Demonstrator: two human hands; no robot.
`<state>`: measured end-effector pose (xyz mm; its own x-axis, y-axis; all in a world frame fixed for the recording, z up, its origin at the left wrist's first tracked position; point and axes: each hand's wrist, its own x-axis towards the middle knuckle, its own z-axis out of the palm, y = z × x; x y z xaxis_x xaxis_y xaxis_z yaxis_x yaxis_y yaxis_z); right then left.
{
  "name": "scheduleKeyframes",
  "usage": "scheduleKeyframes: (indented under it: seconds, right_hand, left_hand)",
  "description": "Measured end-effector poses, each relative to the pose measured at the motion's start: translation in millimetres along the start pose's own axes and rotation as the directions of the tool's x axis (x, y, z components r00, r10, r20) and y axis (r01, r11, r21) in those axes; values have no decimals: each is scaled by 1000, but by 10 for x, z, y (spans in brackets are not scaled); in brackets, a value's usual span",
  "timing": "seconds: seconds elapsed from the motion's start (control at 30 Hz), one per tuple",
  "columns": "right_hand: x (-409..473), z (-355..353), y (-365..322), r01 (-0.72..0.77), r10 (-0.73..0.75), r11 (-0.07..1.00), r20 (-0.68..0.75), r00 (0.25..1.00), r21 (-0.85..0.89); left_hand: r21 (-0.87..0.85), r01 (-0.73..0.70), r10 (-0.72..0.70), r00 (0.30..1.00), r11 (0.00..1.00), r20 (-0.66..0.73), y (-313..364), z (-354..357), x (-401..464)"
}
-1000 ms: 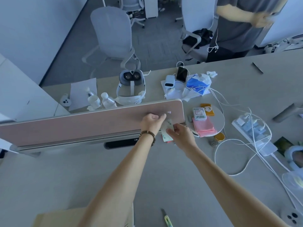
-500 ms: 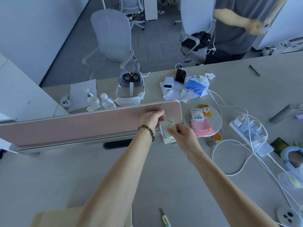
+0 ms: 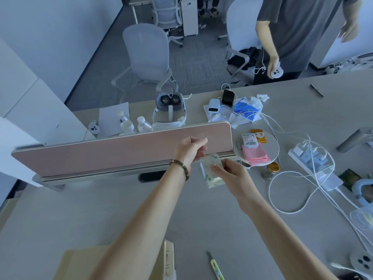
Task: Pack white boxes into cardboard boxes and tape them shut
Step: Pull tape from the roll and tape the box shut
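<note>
While both arms reach forward over the desk [image 3: 105, 215], the right hand [image 3: 232, 179] pinches a small pale packet [image 3: 212, 172] with green print, thumb on top, fingers curled beneath. Left hand [image 3: 188, 149], beaded bracelet [image 3: 181, 168] at the wrist, is loosely curled, fingertips drawn together at the packet's upper edge; whether they actually grip it, cannot tell.

Landmark: the pink divider panel [image 3: 105, 151] standing across the desk. Both hands sit just in front of its right end, left hand overlapping its face. Right of the panel's end: a round white tray [image 3: 270, 146] carrying a pink cloth [image 3: 255, 155] and a small white card case [image 3: 249, 140]. Further right, a white power strip [image 3: 310, 160] with looping cables. Behind the panel: a VR headset [image 3: 169, 110], two clear bottles [image 3: 134, 126], a sheet of paper [image 3: 113, 116]. Behind its right end: a phone [image 3: 228, 98] and a blue-and-white bag [image 3: 245, 111].

Well in front of the panel, at the near edge of view: flat cardboard [image 3: 80, 265], partly hidden by the left forearm, and a yellow-green utility knife [image 3: 217, 268] beside it. No white boxes visible. Beyond the desk, a second person in a grey shirt [image 3: 298, 27] stands.
</note>
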<state>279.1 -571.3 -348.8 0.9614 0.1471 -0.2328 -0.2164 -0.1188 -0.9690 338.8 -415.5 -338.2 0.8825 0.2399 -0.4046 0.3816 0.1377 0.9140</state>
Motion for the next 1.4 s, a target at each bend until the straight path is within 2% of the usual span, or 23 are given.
scheduleKeyframes:
  seconds: [0.1,0.3,0.43,0.53,0.67,0.8,0.97,1.13,1.23,1.4]
  right_hand:
    - [-257,113,-28,11,-10,1000,66,998,-8]
    - [-793,533,-75,13,-12,995,13,1000,-100]
    - [-1177,986,-67,34,-28,996,75,997,-82]
    - [-1412,1364,-49,29,-16,996,157,988,-81]
    - [-1658,1947,60,8,42,979,236,971,-205]
    - [-1862,2435,241,63,43,927,270,962,-371]
    - [-2061,2871,459,127,80,828,340,937,-546]
    - [-2181,3252,593,232,107,735,447,888,-637]
    - [-2190,3442,674,247,135,729,488,863,-638]
    - [-2139,3579,830,223,142,716,451,881,-662]
  left_hand:
    - [3,-18,17,999,1000,34,-21,-281,-257]
    - [102,-67,59,995,993,83,-192,-1097,-866]
    - [132,-92,81,993,987,82,-359,-1826,-1329]
    - [140,-62,57,998,988,39,-522,-2377,-1644]
    - [153,10,-9,1000,988,-7,-798,-3065,-1976]
    - [154,44,-30,995,987,-91,-1110,-3553,-2296]
    - [141,83,-58,983,987,-173,-1534,-3962,-2578]
    - [229,137,-65,952,964,-298,-1904,-4256,-2649]
    - [296,193,-79,931,935,-357,-2030,-4404,-2622]
    - [315,252,-122,917,915,-380,-2143,-4602,-2556]
